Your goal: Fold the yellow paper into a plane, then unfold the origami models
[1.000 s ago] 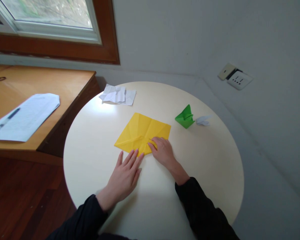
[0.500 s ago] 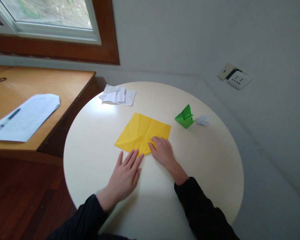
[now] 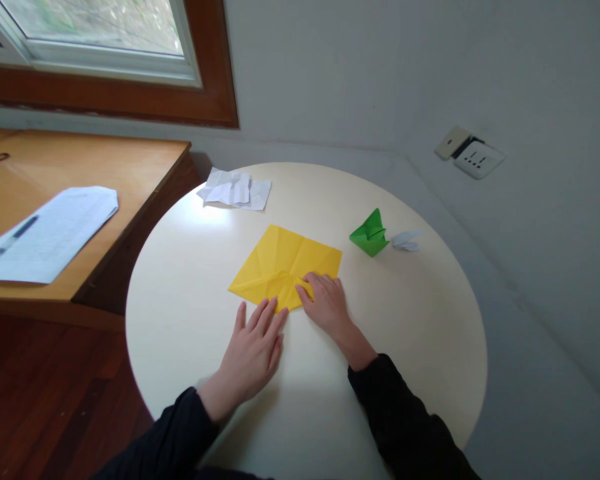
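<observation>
A creased sheet of yellow paper lies on the round white table, its right front part gathered into a small fold. My left hand rests flat with fingers spread, the fingertips touching the paper's front edge. At the right front side, my right hand pinches the raised fold between thumb and fingers. Part of the paper under my right hand is hidden.
A green folded paper shape and a small white folded paper stand at the right. Crumpled white papers lie at the back left. A wooden desk holds paper sheets and a pen.
The yellow paper and my right hand look the same as before. My left hand has barely shifted, and the view has moved slightly.
</observation>
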Demonstrator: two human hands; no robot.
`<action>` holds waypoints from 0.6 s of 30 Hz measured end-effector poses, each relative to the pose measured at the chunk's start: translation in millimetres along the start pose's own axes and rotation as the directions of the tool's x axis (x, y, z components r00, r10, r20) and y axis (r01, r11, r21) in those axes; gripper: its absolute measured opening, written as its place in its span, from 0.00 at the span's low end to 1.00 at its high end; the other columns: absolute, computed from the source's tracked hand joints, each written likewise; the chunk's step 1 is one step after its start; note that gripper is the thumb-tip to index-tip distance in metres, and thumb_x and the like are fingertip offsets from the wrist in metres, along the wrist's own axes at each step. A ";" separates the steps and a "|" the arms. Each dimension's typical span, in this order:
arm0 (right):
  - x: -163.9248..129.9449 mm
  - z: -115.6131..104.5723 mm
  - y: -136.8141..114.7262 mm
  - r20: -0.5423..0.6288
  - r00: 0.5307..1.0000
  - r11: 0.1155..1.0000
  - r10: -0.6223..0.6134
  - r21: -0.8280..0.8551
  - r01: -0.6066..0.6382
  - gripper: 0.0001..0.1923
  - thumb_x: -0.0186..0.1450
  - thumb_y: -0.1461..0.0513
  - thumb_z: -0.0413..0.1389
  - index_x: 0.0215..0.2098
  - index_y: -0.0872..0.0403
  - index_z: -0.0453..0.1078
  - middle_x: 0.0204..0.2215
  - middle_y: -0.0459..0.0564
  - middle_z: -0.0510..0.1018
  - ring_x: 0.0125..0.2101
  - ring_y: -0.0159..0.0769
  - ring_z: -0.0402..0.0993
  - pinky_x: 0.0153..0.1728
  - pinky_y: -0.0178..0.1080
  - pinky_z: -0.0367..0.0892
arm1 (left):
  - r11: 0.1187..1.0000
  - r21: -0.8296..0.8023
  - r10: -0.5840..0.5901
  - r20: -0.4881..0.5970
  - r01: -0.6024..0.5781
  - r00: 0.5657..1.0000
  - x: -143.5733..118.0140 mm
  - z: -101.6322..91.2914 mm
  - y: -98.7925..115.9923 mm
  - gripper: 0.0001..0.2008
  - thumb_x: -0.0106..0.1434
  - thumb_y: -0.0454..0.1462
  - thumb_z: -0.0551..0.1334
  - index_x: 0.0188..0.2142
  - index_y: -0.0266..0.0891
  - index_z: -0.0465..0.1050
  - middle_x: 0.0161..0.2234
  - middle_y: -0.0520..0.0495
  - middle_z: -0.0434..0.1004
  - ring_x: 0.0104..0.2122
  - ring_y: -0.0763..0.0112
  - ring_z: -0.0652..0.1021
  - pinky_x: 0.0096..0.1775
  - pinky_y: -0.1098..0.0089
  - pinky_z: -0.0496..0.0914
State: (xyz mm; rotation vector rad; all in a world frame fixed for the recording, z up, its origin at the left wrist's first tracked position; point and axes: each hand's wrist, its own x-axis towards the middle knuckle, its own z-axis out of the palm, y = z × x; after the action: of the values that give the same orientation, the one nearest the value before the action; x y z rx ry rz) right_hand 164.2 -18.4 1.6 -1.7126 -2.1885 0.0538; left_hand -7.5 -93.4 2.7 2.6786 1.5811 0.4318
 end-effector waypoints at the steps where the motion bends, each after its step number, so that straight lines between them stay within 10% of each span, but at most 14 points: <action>1: 0.2 0.0 0.0 0.001 1.000 1.000 0.001 0.000 -0.001 0.05 0.65 0.60 0.51 0.34 0.53 0.67 0.33 0.48 0.78 0.34 0.38 0.69 0.35 0.39 0.50 | 1.000 0.000 -0.012 0.002 0.012 1.000 1.7 0.2 1.7 0.20 0.66 0.38 0.48 0.56 0.39 0.64 0.57 0.38 0.65 0.57 0.55 0.65 0.56 0.47 0.52; 18: -0.5 -0.5 -1.6 0.006 1.000 0.999 0.003 -0.042 -0.003 0.06 0.65 0.60 0.50 0.36 0.53 0.67 0.34 0.49 0.78 0.35 0.38 0.69 0.36 0.39 0.49 | 0.996 0.094 0.003 -0.031 0.000 1.000 12.1 12.1 16.5 0.23 0.68 0.42 0.45 0.59 0.34 0.60 0.60 0.37 0.61 0.60 0.55 0.61 0.58 0.49 0.51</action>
State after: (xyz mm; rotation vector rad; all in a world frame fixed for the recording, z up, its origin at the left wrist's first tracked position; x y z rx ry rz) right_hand 163.0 -19.4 2.4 -1.7405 -2.2071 0.0135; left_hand 15.1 -89.5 -3.8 2.7553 1.6481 0.4106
